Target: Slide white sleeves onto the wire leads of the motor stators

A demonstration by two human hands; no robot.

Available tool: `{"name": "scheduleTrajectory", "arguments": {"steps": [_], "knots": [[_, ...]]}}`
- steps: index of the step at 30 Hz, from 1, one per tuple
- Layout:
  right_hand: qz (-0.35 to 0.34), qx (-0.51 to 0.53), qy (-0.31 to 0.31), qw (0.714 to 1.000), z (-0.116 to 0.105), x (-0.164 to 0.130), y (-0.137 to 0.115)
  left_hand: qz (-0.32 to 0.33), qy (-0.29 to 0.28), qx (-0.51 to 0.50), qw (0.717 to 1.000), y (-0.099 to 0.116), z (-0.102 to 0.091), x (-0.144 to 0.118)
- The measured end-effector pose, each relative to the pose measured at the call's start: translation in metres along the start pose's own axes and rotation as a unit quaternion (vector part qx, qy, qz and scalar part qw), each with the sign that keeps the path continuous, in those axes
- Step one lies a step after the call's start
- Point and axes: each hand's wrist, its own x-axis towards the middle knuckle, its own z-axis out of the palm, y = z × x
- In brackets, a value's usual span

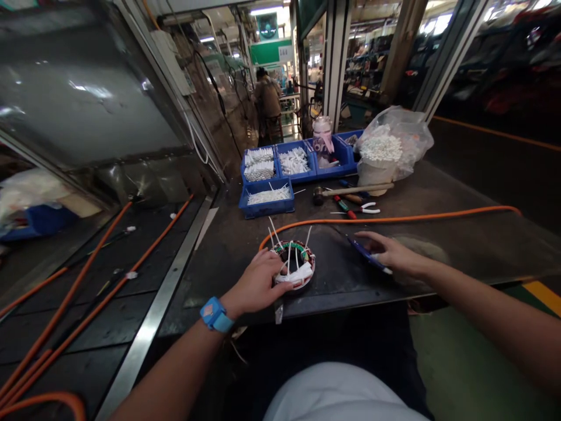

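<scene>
The left hand [258, 286] grips the near-left rim of the motor stator [294, 263], which sits close to the tabletop's [460, 234] front edge, white strips half inserted. Right of the stator, the right hand [394, 252] rests flat on a blue-handled tool [366, 256]; bare room beyond.

A dark metal workbench [438, 193] carries blue bins [280, 169], a mallet [350, 190], an orange cable [394, 219] and a stator [294, 264].

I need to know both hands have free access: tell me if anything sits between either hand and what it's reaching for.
Nothing visible does. The left hand already rests against the wound ring, and the right hand lies directly on the blue tool.
</scene>
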Motion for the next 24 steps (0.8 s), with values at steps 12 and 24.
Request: {"name": "scheduleTrajectory", "arguments": {"steps": [12,24], "knots": [[-0.283,-0.456,-0.028,0.843,0.02,-0.01,-0.069,-0.104,0.152,-0.207,0.961,0.016,0.008,0.03],[-0.24,-0.51,0.088,0.821,0.022,0.0,-0.025,-0.09,0.211,-0.165,0.959,0.013,-0.002,0.034]]}}
